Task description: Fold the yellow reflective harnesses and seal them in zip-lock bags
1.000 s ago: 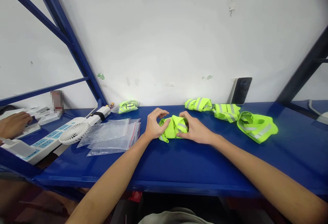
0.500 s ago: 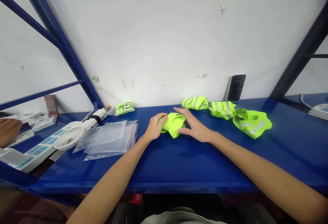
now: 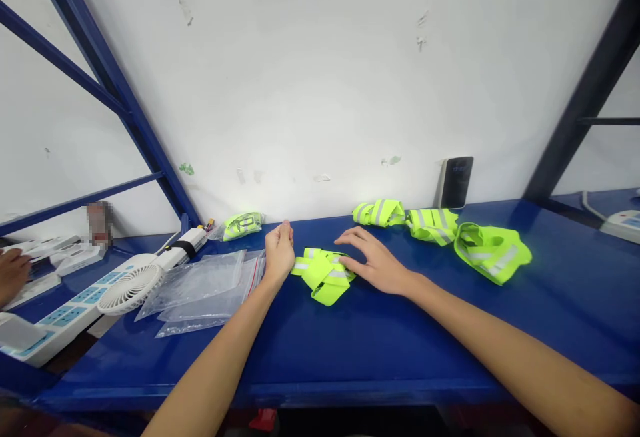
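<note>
A loosely bunched fluorescent-yellow reflective strap with silver bands lies on the blue table between my hands. On its left, my left hand is closed and raised on its edge, beside the strap's left end; what its fingers hold, if anything, is hidden. My right hand rests at the bundle's right side with fingers spread and curved, the thumb over the edge of the strap. Behind and to the right lie more rolled yellow strap bundles: one, a second and a looser one.
Clear zip bags lie left of my left hand. A bagged yellow strap sits near the wall. Further left are a white fan and a power strip. A phone leans upright. Another person's hand shows far left.
My left hand has come off the bundle to the left and closed. The bundle has loosened and spread, showing its silver bands. My right hand stays beside it. The view has tilted slightly upward.
</note>
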Action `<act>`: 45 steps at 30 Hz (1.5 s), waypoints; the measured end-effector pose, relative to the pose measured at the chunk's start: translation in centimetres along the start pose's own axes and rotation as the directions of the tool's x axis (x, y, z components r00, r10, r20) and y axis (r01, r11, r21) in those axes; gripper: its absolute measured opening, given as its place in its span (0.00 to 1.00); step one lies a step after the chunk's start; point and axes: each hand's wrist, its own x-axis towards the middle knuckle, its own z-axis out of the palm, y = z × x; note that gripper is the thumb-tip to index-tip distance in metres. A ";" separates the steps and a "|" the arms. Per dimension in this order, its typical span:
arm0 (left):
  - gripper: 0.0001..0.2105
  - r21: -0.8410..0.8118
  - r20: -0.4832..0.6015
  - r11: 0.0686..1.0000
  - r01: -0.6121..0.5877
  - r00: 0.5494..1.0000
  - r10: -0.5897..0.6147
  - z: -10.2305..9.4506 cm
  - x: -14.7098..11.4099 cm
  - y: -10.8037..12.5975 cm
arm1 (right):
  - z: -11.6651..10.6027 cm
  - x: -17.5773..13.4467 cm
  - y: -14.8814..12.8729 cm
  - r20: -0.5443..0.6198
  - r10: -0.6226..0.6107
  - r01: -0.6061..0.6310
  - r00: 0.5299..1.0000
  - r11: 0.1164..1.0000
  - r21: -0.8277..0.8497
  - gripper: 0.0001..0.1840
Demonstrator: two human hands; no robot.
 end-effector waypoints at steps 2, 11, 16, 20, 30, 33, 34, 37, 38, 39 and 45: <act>0.22 0.085 0.093 0.995 -0.057 0.994 0.050 0.1 -0.3 0.1 | 0.1 0.0 -0.8 0.054 -0.062 0.064 0.997 0.997 -0.032 0.20; 0.09 0.118 0.578 0.971 -0.206 0.810 0.101 0.4 -2.0 1.4 | 0.3 -0.3 -0.9 0.256 -0.015 0.037 0.967 0.996 -0.079 0.32; 0.25 0.092 0.734 0.946 -0.311 0.664 0.146 0.0 -2.0 1.7 | -0.9 -0.2 0.7 0.246 -0.012 0.001 0.969 0.999 0.048 0.30; 0.39 0.044 0.832 0.955 -0.295 0.540 0.128 -0.1 -2.3 2.6 | -0.9 0.0 1.6 0.105 0.062 -0.072 0.993 0.993 0.098 0.29; 0.35 -0.267 0.717 0.830 0.490 0.676 -0.169 1.2 -2.2 1.4 | 0.6 0.5 2.3 -0.172 0.354 -0.260 0.919 0.875 0.409 0.20; 0.39 -0.324 0.708 0.847 0.422 0.702 -0.079 1.5 -2.4 1.2 | 0.7 0.8 1.5 -0.177 0.451 -0.303 0.875 0.794 0.527 0.20; 0.41 -0.334 0.707 0.863 0.379 0.707 -0.036 1.7 -2.6 1.2 | 0.6 0.8 1.3 -0.191 0.493 -0.325 0.849 0.772 0.547 0.19; 0.45 -0.316 0.688 0.924 0.217 0.723 0.066 2.2 -3.3 1.5 | 0.5 0.9 0.9 -0.232 0.574 -0.367 0.785 0.733 0.573 0.16; 0.45 -0.294 0.680 0.941 0.168 0.728 0.083 2.3 -3.5 1.6 | 0.4 0.9 0.8 -0.236 0.576 -0.364 0.782 0.730 0.578 0.16; 0.45 -0.269 0.672 0.955 0.124 0.734 0.095 2.4 -3.7 1.7 | 0.4 0.9 0.7 -0.233 0.571 -0.357 0.787 0.730 0.582 0.16; 0.37 -0.081 0.629 0.972 -0.219 0.746 0.220 1.9 -4.2 2.7 | 0.6 0.8 -0.7 -0.088 0.657 -0.389 0.749 0.543 0.744 0.15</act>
